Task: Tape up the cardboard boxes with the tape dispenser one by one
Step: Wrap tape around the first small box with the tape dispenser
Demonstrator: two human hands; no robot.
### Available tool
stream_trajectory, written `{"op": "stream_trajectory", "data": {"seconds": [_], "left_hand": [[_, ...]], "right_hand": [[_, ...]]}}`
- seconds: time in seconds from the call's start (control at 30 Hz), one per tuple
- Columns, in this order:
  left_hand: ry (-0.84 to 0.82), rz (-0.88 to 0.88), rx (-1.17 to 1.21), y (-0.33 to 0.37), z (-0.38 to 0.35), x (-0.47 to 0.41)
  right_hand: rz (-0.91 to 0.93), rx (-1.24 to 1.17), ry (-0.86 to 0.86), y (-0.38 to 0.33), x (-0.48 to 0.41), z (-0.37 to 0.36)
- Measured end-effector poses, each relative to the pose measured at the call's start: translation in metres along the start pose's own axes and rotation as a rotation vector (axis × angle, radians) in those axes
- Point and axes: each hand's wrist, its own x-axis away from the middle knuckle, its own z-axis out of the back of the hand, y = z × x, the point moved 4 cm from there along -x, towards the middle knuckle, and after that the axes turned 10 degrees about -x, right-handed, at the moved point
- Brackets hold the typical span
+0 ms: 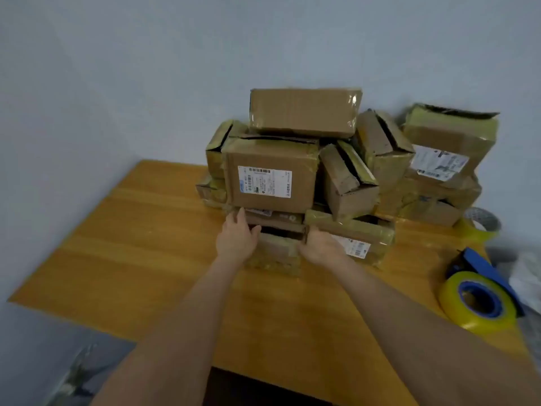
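Note:
A pile of several worn cardboard boxes stands at the back of the wooden table; many have torn flaps and yellowish tape. At the pile's front bottom sits a small taped box, held between both hands. My left hand lies flat against its left side with straight fingers and the thumb over the top edge. My right hand grips its right edge with curled fingers. The blue tape dispenser, loaded with a yellow roll, lies untouched at the right of the table.
A second tape roll stands behind the dispenser by the right boxes. Something white and crumpled lies past the table's right edge. A labelled box touches the small box on its right. A wall runs close behind and to the left.

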Motion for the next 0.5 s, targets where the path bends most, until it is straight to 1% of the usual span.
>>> {"op": "stream_trajectory", "data": {"seconds": [0.13,0.23,0.3,0.37,0.5], "left_hand": [[-0.077,0.092,0.154,-0.01,-0.01,-0.012],[-0.1,0.101,0.147,-0.012,-0.017,-0.014],[-0.089,0.096,0.086,-0.01,-0.016,-0.012],[-0.117,0.081,0.047,-0.006,-0.019,-0.008],[-0.209,-0.004,-0.019,0.012,-0.031,0.004]], "right_hand": [[-0.074,-0.317,-0.072,0.006,-0.011,-0.015],[-0.081,-0.433,-0.103,0.011,-0.012,-0.023],[-0.065,-0.417,-0.084,0.013,-0.005,-0.021],[-0.055,-0.37,-0.04,0.023,0.001,-0.018],[-0.148,-0.373,-0.024,0.056,0.018,-0.006]]}}
